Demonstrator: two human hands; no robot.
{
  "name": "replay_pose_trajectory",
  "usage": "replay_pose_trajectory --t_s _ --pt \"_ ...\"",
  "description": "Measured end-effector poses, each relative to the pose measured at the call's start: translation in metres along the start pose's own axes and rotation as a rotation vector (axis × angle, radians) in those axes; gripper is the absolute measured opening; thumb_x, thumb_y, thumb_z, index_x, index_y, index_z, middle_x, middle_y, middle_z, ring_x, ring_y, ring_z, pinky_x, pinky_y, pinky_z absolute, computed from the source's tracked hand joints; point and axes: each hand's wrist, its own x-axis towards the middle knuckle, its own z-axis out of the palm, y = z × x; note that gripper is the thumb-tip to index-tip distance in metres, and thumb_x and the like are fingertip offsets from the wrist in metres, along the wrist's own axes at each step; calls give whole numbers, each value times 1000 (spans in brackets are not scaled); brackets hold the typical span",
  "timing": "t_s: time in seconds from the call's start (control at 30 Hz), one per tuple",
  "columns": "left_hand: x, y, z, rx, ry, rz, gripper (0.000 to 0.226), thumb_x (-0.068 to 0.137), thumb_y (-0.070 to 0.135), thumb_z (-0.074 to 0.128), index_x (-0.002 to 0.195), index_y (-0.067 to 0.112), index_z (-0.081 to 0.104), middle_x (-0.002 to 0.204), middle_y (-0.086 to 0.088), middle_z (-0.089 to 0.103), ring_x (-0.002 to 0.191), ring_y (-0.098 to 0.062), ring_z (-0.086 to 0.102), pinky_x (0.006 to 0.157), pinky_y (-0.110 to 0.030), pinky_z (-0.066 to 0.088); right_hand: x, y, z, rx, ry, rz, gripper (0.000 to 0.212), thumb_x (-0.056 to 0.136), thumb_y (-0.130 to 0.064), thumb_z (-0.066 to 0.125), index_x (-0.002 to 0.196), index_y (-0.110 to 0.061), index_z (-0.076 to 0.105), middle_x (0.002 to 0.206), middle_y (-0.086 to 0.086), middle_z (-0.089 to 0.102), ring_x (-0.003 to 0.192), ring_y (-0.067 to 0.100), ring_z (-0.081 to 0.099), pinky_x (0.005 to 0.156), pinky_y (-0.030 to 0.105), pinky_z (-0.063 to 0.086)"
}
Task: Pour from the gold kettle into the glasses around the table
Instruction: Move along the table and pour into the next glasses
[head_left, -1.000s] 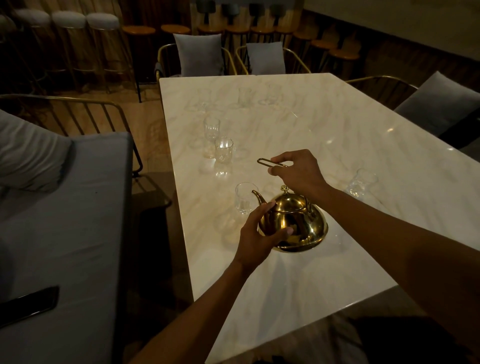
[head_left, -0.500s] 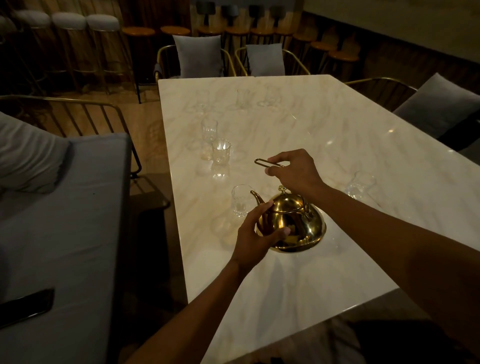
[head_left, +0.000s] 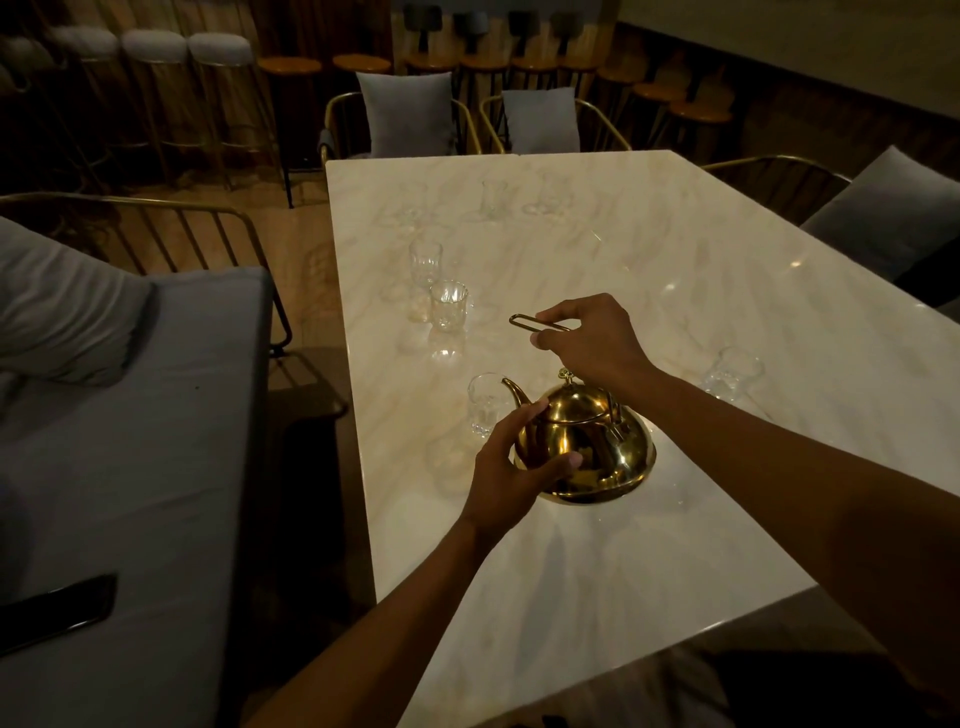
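Observation:
The gold kettle (head_left: 597, 457) stands on the marble table (head_left: 675, 545), its spout pointing left toward a clear glass (head_left: 485, 405) right beside it. My left hand (head_left: 511, 462) curls around the kettle's left side below the spout. My right hand (head_left: 587, 343) pinches the kettle's thin wire handle (head_left: 524, 321) above the lid. Two more glasses (head_left: 448, 305) stand close together further up the left side, another glass (head_left: 732, 373) sits to the right, and faint ones (head_left: 492, 198) stand near the far end.
A grey bench (head_left: 130, 441) with a cushion and a dark phone (head_left: 52, 613) runs along the left. Cushioned chairs (head_left: 405, 114) stand at the far end and the right side, with bar stools behind.
Both hands and the kettle stay almost as they were; the view has shifted only slightly.

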Motion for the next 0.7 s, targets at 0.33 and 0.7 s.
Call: replay_pose_trajectory --t_s 0.33,0.7 --pt "0 -9 0 31 -12 -2 64 72 35 85 129 39 55 133 13 58 125 -12 54 99 -30 51 4 17 6 -51 -2 -46 30 81 -16 75 109 -9 72 125 7 63 80 1 54 51 -8 34" --pt "-7 -20 -7 167 -9 64 53 83 26 76 132 29 57 135 20 51 122 19 42 92 -1 38 -15 44 12 31 85 -71 27 82 -21 74 109 -15 73 118 1 68 117 12 57 91 21 39"
